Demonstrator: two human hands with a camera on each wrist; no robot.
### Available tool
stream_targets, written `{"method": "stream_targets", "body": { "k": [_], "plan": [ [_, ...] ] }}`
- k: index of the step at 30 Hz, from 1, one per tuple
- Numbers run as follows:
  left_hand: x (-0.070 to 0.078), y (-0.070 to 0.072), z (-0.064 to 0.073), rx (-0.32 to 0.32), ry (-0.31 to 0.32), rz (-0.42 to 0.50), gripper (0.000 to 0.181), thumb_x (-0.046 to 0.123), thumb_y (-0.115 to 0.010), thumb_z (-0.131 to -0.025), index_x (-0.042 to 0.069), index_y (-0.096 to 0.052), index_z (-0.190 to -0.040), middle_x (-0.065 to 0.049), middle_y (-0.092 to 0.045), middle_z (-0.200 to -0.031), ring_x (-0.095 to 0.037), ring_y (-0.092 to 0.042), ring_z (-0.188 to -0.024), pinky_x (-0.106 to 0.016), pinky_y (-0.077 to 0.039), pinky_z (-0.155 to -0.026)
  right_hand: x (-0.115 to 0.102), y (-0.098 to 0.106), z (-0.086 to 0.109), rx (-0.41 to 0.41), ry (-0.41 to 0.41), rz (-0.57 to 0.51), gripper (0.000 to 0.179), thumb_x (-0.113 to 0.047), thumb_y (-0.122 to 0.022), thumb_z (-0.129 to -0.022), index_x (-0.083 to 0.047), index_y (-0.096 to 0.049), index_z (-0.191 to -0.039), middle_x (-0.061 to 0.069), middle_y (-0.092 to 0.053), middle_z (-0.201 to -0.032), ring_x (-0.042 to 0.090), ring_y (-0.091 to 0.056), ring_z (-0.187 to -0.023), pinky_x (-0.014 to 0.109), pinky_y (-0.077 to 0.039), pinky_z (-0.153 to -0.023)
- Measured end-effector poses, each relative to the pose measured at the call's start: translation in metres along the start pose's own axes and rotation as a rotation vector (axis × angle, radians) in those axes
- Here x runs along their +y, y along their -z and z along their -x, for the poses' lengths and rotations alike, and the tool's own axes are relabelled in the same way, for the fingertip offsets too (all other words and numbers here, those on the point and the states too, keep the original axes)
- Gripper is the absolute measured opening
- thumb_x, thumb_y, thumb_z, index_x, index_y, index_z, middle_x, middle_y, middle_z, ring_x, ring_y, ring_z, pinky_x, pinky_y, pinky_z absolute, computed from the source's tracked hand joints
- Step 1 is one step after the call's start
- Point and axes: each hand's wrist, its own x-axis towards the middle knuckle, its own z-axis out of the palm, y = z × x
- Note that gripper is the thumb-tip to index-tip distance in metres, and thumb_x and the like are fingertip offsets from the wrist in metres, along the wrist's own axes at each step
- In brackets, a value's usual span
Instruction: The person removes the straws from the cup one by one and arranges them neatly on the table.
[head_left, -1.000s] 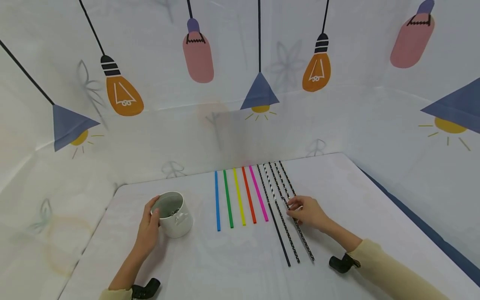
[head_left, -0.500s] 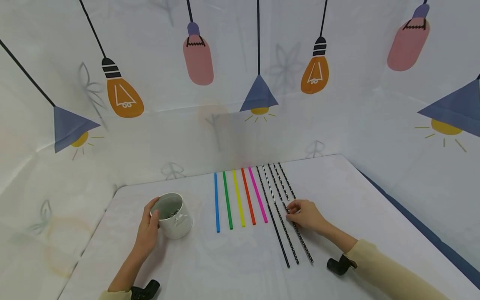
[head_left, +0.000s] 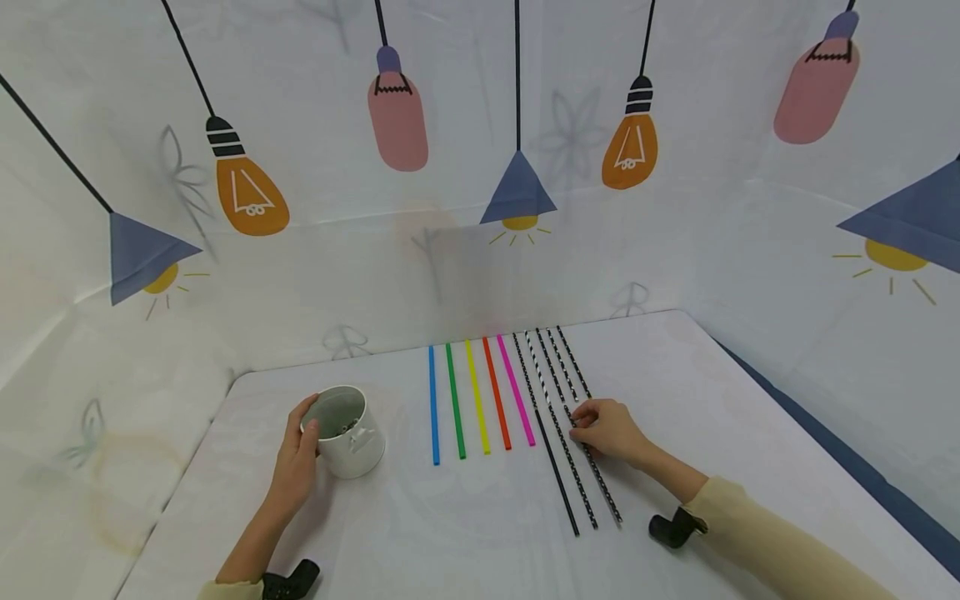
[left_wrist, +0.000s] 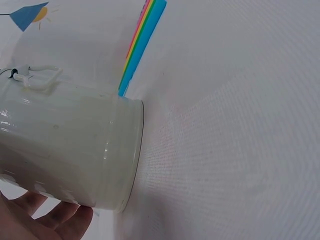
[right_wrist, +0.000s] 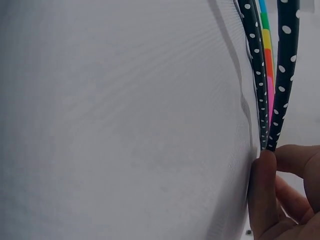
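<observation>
My left hand (head_left: 296, 467) grips a white mug (head_left: 354, 450), thumb by the rim and fingers against its side. The mug's handle faces away from this hand, and some small dark things show inside. In the left wrist view, fingertips (left_wrist: 75, 220) touch the mug's wall. My right hand (head_left: 611, 433) pinches a black straw with white dots (head_left: 603, 485) between thumb and fingers near its upper end. In the right wrist view, that dotted straw (right_wrist: 285, 70) stands away from another dotted straw (right_wrist: 256, 60) lying behind it.
Blue (head_left: 434, 408), green (head_left: 455, 404), yellow (head_left: 477, 400), red (head_left: 497, 396) and pink (head_left: 517, 392) straws lie in a row. Right of them lie several black-and-white patterned straws and a plain black straw (head_left: 557, 475). A wall sheet printed with lamps (head_left: 517, 187) rises behind the white table (head_left: 450, 533).
My right hand has shifted slightly left and toward me, and the dotted straw's near end has moved a little left. The left hand and mug stay in place.
</observation>
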Motion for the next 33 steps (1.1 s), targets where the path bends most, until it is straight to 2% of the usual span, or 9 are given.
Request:
{"method": "stream_targets", "body": {
  "k": [2, 4, 7, 11, 13, 15, 17, 21, 33],
  "plan": [
    [-0.0007, -0.0005, 0.0001, -0.001, 0.000, 0.006, 0.047, 0.022, -0.025, -0.108, 0.008, -0.021, -0.153, -0.022, -0.030, -0.149, -0.039, -0.038, -0.127, -0.051, -0.047, -0.088, -0.0013, -0.0002, 0.0001, 0.004, 0.005, -0.009, 0.022, -0.005, -0.076, -0.079, 0.001, -0.068, -0.099, 0.005, -0.061, -0.078, 0.016, -0.058, -0.059, 0.031, -0.052, -0.050],
    [-0.0010, -0.0009, -0.0003, -0.003, 0.000, 0.016, 0.047, 0.022, -0.025, -0.108, 0.008, -0.021, -0.153, -0.023, -0.028, -0.150, -0.041, -0.036, -0.129, -0.060, -0.044, -0.089, -0.0022, -0.0005, 0.0000, 0.009, 0.008, -0.006, 0.022, -0.005, -0.076, -0.079, 0.000, -0.068, -0.098, 0.004, -0.061, -0.077, 0.016, -0.058, -0.058, 0.031, -0.052, -0.050],
    [-0.0019, -0.0010, -0.0012, -0.007, 0.000, 0.018, 0.047, 0.021, -0.025, -0.108, 0.008, -0.021, -0.153, -0.022, -0.028, -0.151, -0.041, -0.035, -0.130, -0.053, -0.046, -0.089, -0.0029, -0.0007, 0.0002, 0.013, 0.022, -0.002, 0.021, -0.004, -0.076, -0.079, 0.001, -0.068, -0.098, 0.004, -0.062, -0.075, 0.016, -0.058, -0.055, 0.031, -0.052, -0.048],
    [-0.0032, -0.0010, -0.0018, -0.008, -0.003, 0.018, 0.047, 0.021, -0.026, -0.108, 0.007, -0.021, -0.153, -0.022, -0.028, -0.150, -0.041, -0.035, -0.129, -0.051, -0.047, -0.089, -0.0022, -0.0024, -0.0001, 0.017, 0.029, -0.004, 0.020, -0.003, -0.075, -0.079, 0.001, -0.067, -0.097, 0.004, -0.062, -0.072, 0.017, -0.059, -0.050, 0.031, -0.052, -0.047],
    [-0.0033, -0.0012, -0.0015, -0.005, -0.006, 0.019, 0.047, 0.020, -0.026, -0.108, 0.007, -0.021, -0.153, -0.023, -0.028, -0.150, -0.041, -0.036, -0.129, -0.057, -0.045, -0.088, -0.0012, -0.0037, -0.0005, 0.019, 0.022, -0.008, 0.020, -0.002, -0.075, -0.079, 0.001, -0.067, -0.097, 0.004, -0.062, -0.072, 0.017, -0.059, -0.050, 0.031, -0.053, -0.047],
    [-0.0034, -0.0010, -0.0013, -0.005, -0.005, 0.013, 0.047, 0.020, -0.026, -0.108, 0.007, -0.021, -0.153, -0.023, -0.029, -0.150, -0.041, -0.036, -0.128, -0.051, -0.047, -0.088, 0.0000, -0.0048, -0.0013, 0.022, 0.022, -0.004, 0.019, -0.003, -0.075, -0.080, 0.001, -0.067, -0.097, 0.003, -0.062, -0.072, 0.017, -0.059, -0.050, 0.030, -0.053, -0.046],
    [-0.0030, -0.0004, -0.0008, -0.003, -0.004, 0.005, 0.047, 0.020, -0.026, -0.108, 0.008, -0.022, -0.153, -0.022, -0.030, -0.149, -0.039, -0.037, -0.127, -0.039, -0.048, -0.087, 0.0003, -0.0053, -0.0019, 0.023, 0.022, -0.002, 0.019, -0.003, -0.075, -0.080, 0.001, -0.067, -0.097, 0.003, -0.062, -0.071, 0.017, -0.059, -0.050, 0.031, -0.053, -0.046],
    [-0.0024, 0.0004, -0.0007, 0.000, -0.011, 0.004, 0.046, 0.020, -0.027, -0.108, 0.008, -0.022, -0.153, -0.022, -0.031, -0.149, -0.038, -0.038, -0.126, -0.021, -0.045, -0.082, 0.0003, -0.0056, -0.0036, 0.026, 0.015, -0.003, 0.018, -0.003, -0.075, -0.081, 0.001, -0.067, -0.096, 0.003, -0.063, -0.071, 0.016, -0.059, -0.051, 0.031, -0.053, -0.047],
    [-0.0018, 0.0008, 0.0001, -0.005, -0.011, 0.033, 0.046, 0.020, -0.026, -0.108, 0.007, -0.022, -0.153, -0.023, -0.030, -0.148, -0.038, -0.039, -0.124, -0.009, -0.038, -0.079, -0.0010, -0.0031, -0.0002, 0.013, 0.012, -0.032, 0.018, -0.004, -0.074, -0.081, 0.001, -0.067, -0.097, 0.003, -0.064, -0.072, 0.017, -0.060, -0.054, 0.031, -0.054, -0.048]
  ]
}}
